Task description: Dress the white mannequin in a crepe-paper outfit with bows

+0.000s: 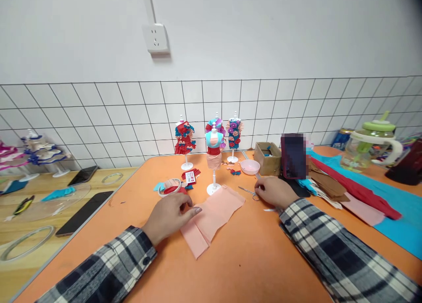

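Orange tabletop under peach fabric

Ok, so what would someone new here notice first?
Probably the little dressed mannequins, bright against the white wall at the back of the orange table. Next, perhaps, the peach cloth lying in front of them, by the left hand, and the scissors beside the right hand.

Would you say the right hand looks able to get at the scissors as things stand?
Probably yes: the right hand is close by the scissors, at their handle end, and nothing visible blocks it.
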The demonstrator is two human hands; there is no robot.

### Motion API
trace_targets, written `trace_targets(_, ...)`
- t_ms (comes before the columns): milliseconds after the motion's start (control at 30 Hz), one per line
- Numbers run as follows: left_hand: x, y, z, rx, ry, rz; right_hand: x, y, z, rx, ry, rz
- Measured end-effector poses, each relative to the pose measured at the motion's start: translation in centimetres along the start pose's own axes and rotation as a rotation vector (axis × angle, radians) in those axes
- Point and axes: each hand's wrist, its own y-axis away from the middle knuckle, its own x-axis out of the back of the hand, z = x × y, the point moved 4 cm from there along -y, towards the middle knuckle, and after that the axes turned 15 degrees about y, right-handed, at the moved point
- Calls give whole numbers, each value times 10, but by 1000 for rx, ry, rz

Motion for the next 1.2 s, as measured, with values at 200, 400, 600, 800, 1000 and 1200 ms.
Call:
trace_targets(200,-24,4,-1,89,-53,-67,0,11,-35,63,133,-80)
trace_targets(400,-31,5,-8,349,784,-85,0,11,-39,30,136,-75)
trace_targets(600,-26,7,-20,479,1465,-29,-7,6,-29,-13,-16,-53)
trace_targets(800,-26,4,-27,401,1474,-123,-19,2,-38,39,-381,-162)
trace_targets(1000,-23,1,-22,282,1396,3,-9,25,-66,323,-776,-552)
trace_targets(1200,-21,2,-19,289,1415,31,3,61,-100,667,-1091,-997)
